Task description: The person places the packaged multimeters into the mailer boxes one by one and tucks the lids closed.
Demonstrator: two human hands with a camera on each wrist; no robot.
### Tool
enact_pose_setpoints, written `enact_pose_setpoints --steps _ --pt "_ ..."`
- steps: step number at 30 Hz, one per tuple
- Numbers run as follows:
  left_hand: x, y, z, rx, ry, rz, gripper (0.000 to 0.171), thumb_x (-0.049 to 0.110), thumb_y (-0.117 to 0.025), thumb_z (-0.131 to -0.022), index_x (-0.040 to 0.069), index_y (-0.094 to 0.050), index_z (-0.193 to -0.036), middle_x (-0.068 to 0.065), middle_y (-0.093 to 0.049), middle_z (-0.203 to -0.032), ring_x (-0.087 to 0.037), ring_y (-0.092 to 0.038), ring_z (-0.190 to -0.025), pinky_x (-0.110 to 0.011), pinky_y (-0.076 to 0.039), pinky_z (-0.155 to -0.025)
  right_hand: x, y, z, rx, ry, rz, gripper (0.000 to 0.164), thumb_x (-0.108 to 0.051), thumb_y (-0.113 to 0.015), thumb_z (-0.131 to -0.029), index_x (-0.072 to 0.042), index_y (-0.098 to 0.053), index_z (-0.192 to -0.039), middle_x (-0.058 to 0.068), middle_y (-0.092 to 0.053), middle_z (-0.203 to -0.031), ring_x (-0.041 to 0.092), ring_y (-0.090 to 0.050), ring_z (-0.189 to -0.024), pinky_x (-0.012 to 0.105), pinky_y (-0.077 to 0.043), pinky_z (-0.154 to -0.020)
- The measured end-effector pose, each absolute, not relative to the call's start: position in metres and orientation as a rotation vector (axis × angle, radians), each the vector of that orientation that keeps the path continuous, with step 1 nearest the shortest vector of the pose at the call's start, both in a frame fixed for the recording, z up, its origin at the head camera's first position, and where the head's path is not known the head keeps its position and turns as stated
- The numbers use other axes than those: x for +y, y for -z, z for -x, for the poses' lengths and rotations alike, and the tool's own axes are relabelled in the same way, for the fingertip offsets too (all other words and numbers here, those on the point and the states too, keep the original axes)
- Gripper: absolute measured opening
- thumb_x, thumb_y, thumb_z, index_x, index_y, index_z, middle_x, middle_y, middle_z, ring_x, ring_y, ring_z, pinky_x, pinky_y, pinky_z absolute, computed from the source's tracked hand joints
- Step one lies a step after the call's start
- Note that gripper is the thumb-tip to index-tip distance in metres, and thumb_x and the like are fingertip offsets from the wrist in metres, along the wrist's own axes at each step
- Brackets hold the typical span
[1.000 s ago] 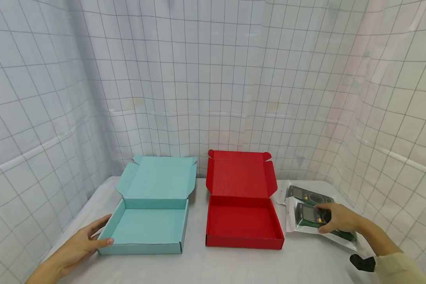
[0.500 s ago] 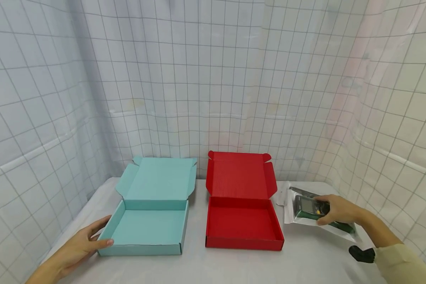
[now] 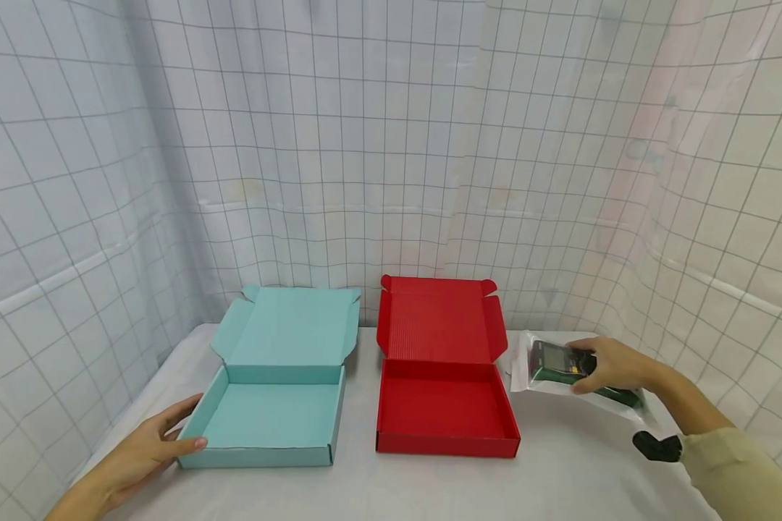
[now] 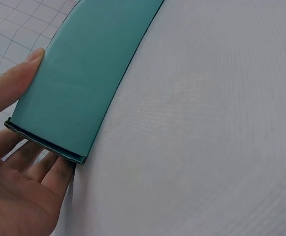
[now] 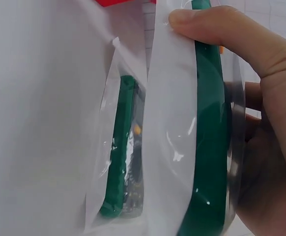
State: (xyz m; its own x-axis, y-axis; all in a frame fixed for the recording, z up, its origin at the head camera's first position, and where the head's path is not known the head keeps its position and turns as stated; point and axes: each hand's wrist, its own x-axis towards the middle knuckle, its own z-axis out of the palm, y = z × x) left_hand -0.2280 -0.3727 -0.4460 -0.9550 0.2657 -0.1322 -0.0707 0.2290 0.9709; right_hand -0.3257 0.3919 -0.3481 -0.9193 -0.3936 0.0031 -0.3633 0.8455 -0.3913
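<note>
My right hand (image 3: 615,365) grips a bagged multimeter (image 3: 550,362), green and black in a clear plastic bag, above the right side of the table. In the right wrist view the thumb (image 5: 207,24) presses the bag's near side, with other fingers on the far side. A second bagged multimeter (image 5: 121,152) lies on the table beyond it, mostly hidden in the head view. At the far left my left hand (image 3: 140,449) holds the front left corner of an open teal box (image 3: 280,416). Its thumb (image 4: 20,78) lies on the front wall's edge, with the fingers around the side.
An open red box (image 3: 446,398) stands at the table's middle, its lid (image 3: 439,318) raised at the back like the teal lid (image 3: 293,325). White gridded curtains (image 3: 391,145) enclose the table (image 3: 423,488) behind and at both sides.
My right hand has lifted the upper bagged multimeter off the other one and moved it away from me and slightly left. The left hand and both boxes stay in place.
</note>
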Motion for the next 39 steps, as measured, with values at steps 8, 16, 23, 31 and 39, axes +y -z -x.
enact_pose_setpoints --steps 8,16,23,31,39 --pt "-0.374 0.447 0.228 2.241 -1.776 -0.181 0.096 0.009 -0.067 -0.101 -0.003 0.006 -0.162 -0.03 0.011 -0.167 -0.056 -0.001 -0.148 -0.022 -0.048 -0.094 0.375 0.339 0.332 2.957 0.588 0.637 0.089 -0.04 -0.089 -0.075 0.011 -0.054 -0.14 0.012 -0.062 -0.118 0.028 -0.054 -0.099 0.038 -0.052 -0.076" --pt "-0.372 0.447 0.228 2.237 -1.781 -0.172 0.096 0.009 -0.068 -0.101 -0.004 0.005 -0.162 -0.031 0.011 -0.166 -0.056 -0.001 -0.148 -0.024 -0.048 -0.095 0.359 0.333 0.336 3.014 0.541 0.648 0.091 -0.046 -0.087 -0.074 0.009 -0.056 -0.139 0.015 -0.062 -0.124 0.03 -0.055 -0.104 0.045 -0.054 -0.081" --pt "-0.373 0.446 0.228 2.253 -1.78 -0.171 0.096 0.009 -0.068 -0.1 -0.003 0.004 -0.163 -0.03 0.009 -0.167 -0.056 -0.003 -0.149 -0.023 -0.049 -0.095 0.345 0.324 0.338 3.022 0.532 0.659 0.094 -0.049 -0.087 -0.071 0.008 -0.055 -0.14 0.014 -0.062 -0.122 0.029 -0.054 -0.104 0.045 -0.056 -0.081" --pt "-0.373 0.446 0.227 2.25 -1.781 -0.159 0.096 0.009 -0.068 -0.1 -0.004 0.004 -0.162 -0.031 0.009 -0.166 -0.056 -0.001 -0.148 -0.024 -0.049 -0.095 0.327 0.32 0.342 3.041 0.503 0.685 0.096 -0.053 -0.087 -0.066 0.003 -0.059 -0.138 0.009 -0.064 -0.116 0.028 -0.055 -0.102 0.041 -0.059 -0.076" --pt "-0.373 0.447 0.227 2.251 -1.782 -0.157 0.095 0.009 -0.068 -0.1 -0.004 0.004 -0.162 -0.031 0.009 -0.166 -0.056 -0.001 -0.148 -0.023 -0.048 -0.094 0.303 0.322 0.347 2.978 0.6 0.725 0.095 -0.049 -0.091 -0.064 0.002 -0.059 -0.137 0.004 -0.064 -0.112 0.026 -0.057 -0.099 0.039 -0.061 -0.075"
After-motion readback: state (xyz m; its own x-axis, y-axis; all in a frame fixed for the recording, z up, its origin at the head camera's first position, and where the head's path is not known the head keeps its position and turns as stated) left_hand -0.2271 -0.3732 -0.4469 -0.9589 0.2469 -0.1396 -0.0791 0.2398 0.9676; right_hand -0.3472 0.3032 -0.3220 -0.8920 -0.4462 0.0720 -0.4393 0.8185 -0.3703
